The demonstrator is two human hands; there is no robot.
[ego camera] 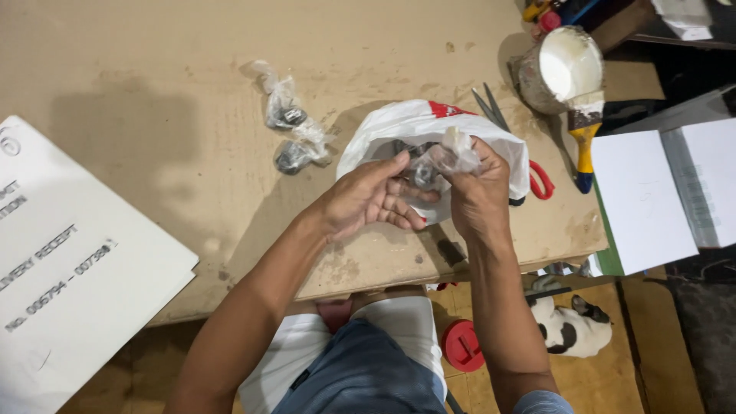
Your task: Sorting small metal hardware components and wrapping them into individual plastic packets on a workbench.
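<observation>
At nine o'clock on the worktop [153, 61] we see white printed sheets [69, 268] lying over the near edge. Toward eleven o'clock, two small knotted clear bags of dark parts [294, 134] lie touching each other, apart from our hands.

At the centre, our left hand [368, 201] rests against the mouth of the white plastic bag [418, 126], fingers loosely curled and half open; the thumb and forefinger reach toward the small clear packet [445, 159], but we cannot tell whether they pinch it. Our right hand [479, 188] has its grip closed on that packet's upper end, holding it just above the white bag's opening, with dark pieces visible through the film.

We judge the risks to be these: the thin film could tear under opposed pulling and scatter the small parts over the worktop, some rolling off the near edge to the floor.

Just at two o'clock of the bag lie red-handled scissors [537, 172], partly under it. Beyond them stand a tin of white paint [563, 69] and a yellow-handled brush [585, 134]; a careless elbow could tip the tin. At three o'clock sit white papers [640, 199].
</observation>
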